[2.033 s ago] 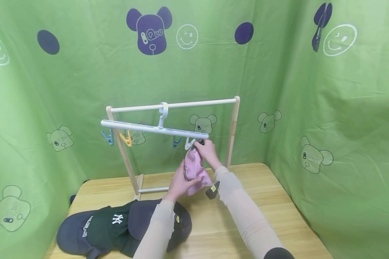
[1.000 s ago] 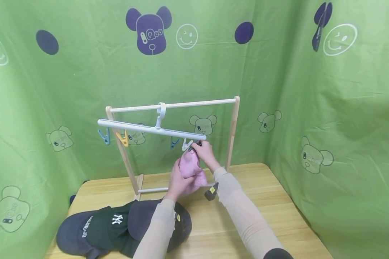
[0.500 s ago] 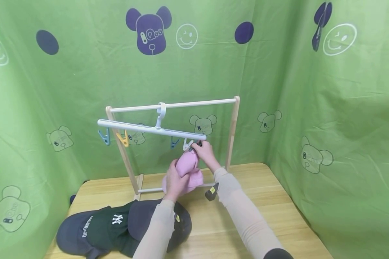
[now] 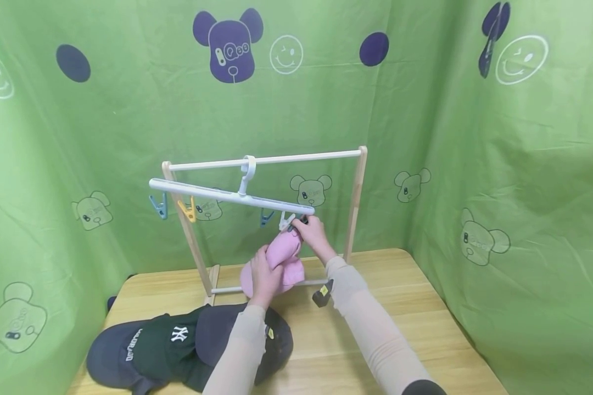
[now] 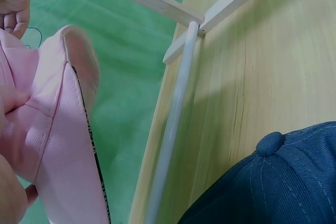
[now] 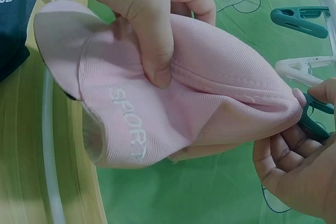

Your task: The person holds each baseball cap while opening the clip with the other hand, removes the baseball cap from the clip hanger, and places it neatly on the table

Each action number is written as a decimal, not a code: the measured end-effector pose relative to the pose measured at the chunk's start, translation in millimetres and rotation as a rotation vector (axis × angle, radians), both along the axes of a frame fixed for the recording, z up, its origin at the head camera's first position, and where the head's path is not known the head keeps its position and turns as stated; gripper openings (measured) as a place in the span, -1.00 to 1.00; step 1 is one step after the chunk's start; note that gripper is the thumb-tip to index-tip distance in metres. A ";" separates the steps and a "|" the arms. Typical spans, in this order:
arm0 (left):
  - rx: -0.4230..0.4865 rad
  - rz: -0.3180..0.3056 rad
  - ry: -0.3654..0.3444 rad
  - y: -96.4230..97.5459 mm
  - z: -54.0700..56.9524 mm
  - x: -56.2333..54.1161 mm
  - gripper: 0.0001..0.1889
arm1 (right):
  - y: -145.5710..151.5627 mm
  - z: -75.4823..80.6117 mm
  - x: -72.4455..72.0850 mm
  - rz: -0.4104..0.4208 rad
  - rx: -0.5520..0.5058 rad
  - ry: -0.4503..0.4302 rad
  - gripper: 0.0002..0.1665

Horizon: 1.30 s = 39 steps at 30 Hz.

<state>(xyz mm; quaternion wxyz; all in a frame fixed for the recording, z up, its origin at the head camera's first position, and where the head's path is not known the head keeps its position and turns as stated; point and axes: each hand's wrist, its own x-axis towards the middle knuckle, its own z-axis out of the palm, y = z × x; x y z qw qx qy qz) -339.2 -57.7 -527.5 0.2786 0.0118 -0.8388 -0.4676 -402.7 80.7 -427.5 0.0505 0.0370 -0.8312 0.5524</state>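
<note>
My left hand (image 4: 266, 274) grips a pink baseball cap (image 4: 283, 249) by its crown, thumb pressed into the fabric. White "SPORT" lettering on the cap (image 6: 128, 124) shows in the right wrist view, its brim pointing away from the clip. At the hanger's right end, my right hand (image 4: 314, 233) pinches a dark green clip (image 6: 315, 129), whose jaws sit right at the button on the cap's top. The pale blue hanger (image 4: 227, 195) hangs tilted, lower on the right. A white clip (image 4: 286, 220) hangs just beside the green one.
A wooden rack (image 4: 357, 203) with a white top rail bears the hanger. Blue (image 4: 159, 206), yellow (image 4: 188, 209) and teal (image 4: 267, 218) clips hang further left. Several dark caps (image 4: 178, 345) lie overlapped at the table's (image 4: 405, 307) front left. Green curtains surround the table.
My left hand has shifted left and turned the pink cap, so its brim now shows at lower left. My right hand moved slightly left and stays at the clip; the hanger shifted slightly left.
</note>
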 end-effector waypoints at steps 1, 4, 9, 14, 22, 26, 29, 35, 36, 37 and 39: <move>-0.001 0.003 0.006 -0.3 0.1 0.0 -0.35 | 0.2 -0.2 0.1 0.000 -0.004 -0.002 -0.74; 0.001 0.009 0.019 -1.1 0.4 0.1 -0.37 | 1.0 -1.4 -0.2 -0.006 -0.008 -0.009 -0.75; -0.009 0.031 0.052 -2.0 0.3 -0.3 -0.42 | 1.9 -2.7 -0.9 -0.011 -0.001 -0.007 -0.73; -0.012 0.037 0.102 -2.0 2.5 1.1 -0.47 | 3.3 -3.2 -2.8 0.006 0.001 0.011 -0.63; 0.005 0.042 0.104 -2.4 2.3 4.3 -0.48 | 5.4 -4.3 -1.7 0.001 0.028 0.008 -0.59; 0.031 0.037 0.092 -4.1 0.6 5.3 -0.46 | 7.9 -7.1 -1.5 0.015 0.044 -0.007 -0.55; 0.035 0.037 0.079 -5.5 -0.4 6.2 -0.44 | 10.4 -10.7 -3.3 0.021 0.062 -0.019 -0.53; 0.035 0.037 0.095 -7.2 -0.4 8.8 -0.43 | 11.9 -13.3 -4.6 0.043 0.073 -0.026 -0.52; 0.031 0.037 0.101 -7.3 -0.2 9.1 -0.44 | 11.8 -13.1 -4.4 0.047 0.062 -0.029 -0.52; 0.029 0.036 0.106 -7.4 -0.1 9.4 -0.43 | 11.6 -12.9 -4.2 0.049 0.053 -0.032 -0.52; 0.025 0.034 0.114 -7.7 0.2 9.9 -0.43 | 11.6 -12.7 -4.2 0.054 0.037 -0.039 -0.52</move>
